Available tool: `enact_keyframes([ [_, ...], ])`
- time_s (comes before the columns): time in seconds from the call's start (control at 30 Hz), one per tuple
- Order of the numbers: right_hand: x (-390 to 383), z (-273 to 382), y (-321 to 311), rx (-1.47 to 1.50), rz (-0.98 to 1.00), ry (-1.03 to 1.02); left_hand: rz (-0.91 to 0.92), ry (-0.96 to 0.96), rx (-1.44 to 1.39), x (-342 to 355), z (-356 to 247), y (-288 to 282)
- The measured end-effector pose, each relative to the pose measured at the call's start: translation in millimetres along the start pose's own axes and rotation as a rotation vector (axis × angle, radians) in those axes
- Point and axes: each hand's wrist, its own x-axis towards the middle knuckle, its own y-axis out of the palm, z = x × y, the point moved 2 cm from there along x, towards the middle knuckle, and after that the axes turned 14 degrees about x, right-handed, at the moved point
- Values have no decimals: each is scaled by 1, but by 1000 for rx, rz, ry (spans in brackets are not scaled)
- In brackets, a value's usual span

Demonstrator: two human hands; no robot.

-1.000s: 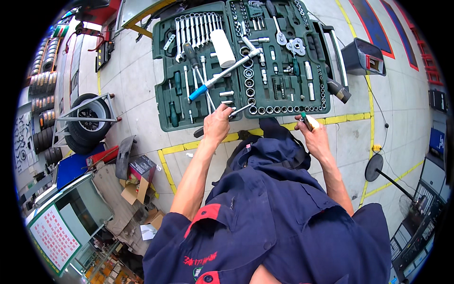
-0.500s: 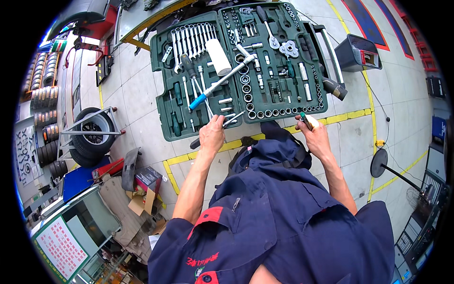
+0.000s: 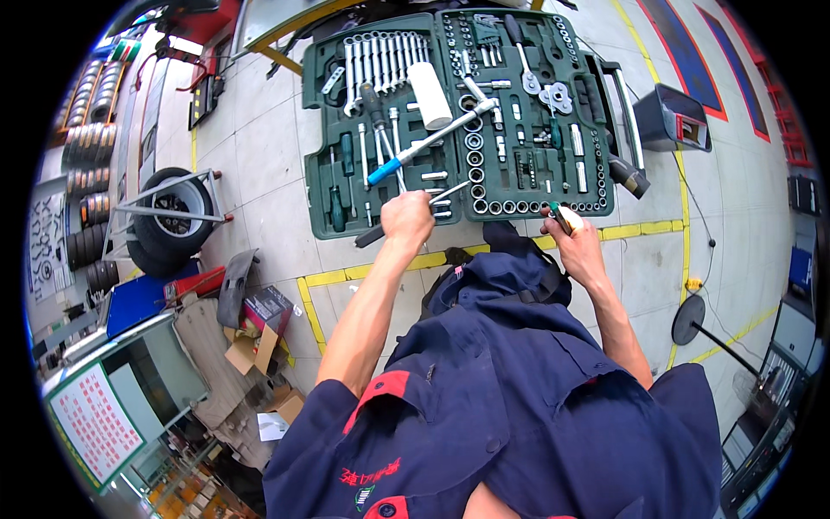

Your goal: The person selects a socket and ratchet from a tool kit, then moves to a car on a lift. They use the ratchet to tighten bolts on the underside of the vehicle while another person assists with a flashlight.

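Note:
My left hand (image 3: 408, 218) is closed around a black-handled tool (image 3: 370, 236) at the front edge of the green tool case (image 3: 380, 227). A thin silver shaft sticks out past the fingers; its exact kind is unclear. My right hand (image 3: 577, 246) is closed on a short dark tool with a green end (image 3: 556, 210), just off the case's front right edge. Between the hands, in the open case, sit rows of sockets (image 3: 476, 175) and combination wrenches (image 3: 385, 62). Lying across them are a blue-and-silver bar (image 3: 432, 143) and a white cylinder (image 3: 430, 95).
A grey bin (image 3: 673, 117) stands to the right of the case. Tires on a metal frame (image 3: 173, 212) are at the left, with an open cardboard box (image 3: 255, 348) nearer. A stand with a round dark base (image 3: 688, 320) is at the right.
The case has shifted right and slightly up in the view. My left hand has moved a little right and up with its tool. The right hand's hold is unchanged.

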Motion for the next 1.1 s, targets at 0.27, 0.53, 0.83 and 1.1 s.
enact_keyframes([
  [0.27,-18,2,4,13,-19,-47,-13,99,-28,2,-13,9],
  [0.53,-35,-27,-40,117,-158,-57,-240,206,-220,-6,-6,19],
  [0.83,-8,-49,-103,64,-251,-51,-178,214,35,14,-2,2],
  [1.1,39,-66,-132,37,-171,-22,-137,150,182,5,2,5],
])
